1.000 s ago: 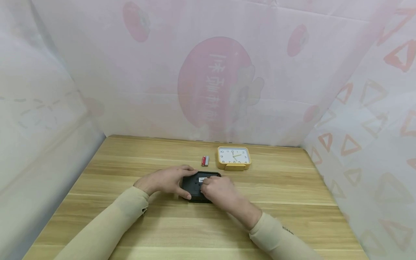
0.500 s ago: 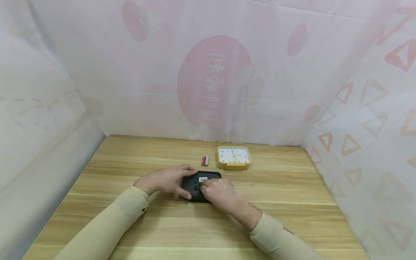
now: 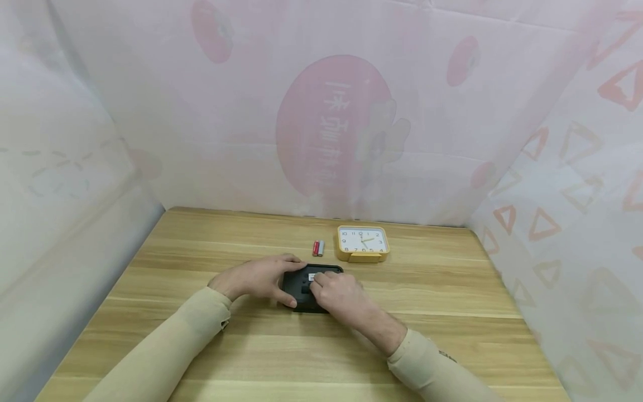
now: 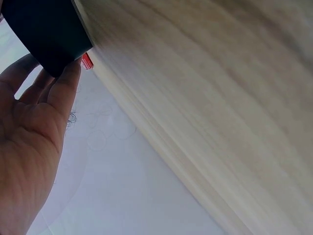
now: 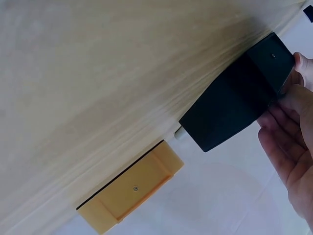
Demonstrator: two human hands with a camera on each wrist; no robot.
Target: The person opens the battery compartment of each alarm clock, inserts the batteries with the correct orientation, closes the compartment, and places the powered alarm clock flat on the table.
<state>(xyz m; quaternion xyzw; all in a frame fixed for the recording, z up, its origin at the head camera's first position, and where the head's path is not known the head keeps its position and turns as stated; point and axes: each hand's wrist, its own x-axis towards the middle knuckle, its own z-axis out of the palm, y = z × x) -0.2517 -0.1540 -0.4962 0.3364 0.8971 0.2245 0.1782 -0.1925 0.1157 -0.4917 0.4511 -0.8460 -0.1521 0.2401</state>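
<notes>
A black clock (image 3: 301, 278) lies face down on the wooden table, a white barcode sticker on its back. My left hand (image 3: 257, 277) grips its left end, thumb at the near edge and fingers at the far edge. Bent over the middle of the back, my right hand (image 3: 342, 296) has its fingertips drawn together beside a small dark square part; I cannot tell what they pinch. The right wrist view shows the side of the black clock (image 5: 230, 105) and my curled right fingers. In the left wrist view, my fingers touch the clock's (image 4: 49, 34) corner.
Just beyond the black clock lie a red battery (image 3: 316, 248) and a silver battery (image 3: 321, 248), side by side. A yellow clock (image 3: 363, 241) rests face up to their right. White printed sheets (image 3: 241, 167) wall the table's back and sides.
The right fingers have shifted slightly on the clock's back, and a small dark square now shows beside them. The left hand, batteries and yellow clock stay put.
</notes>
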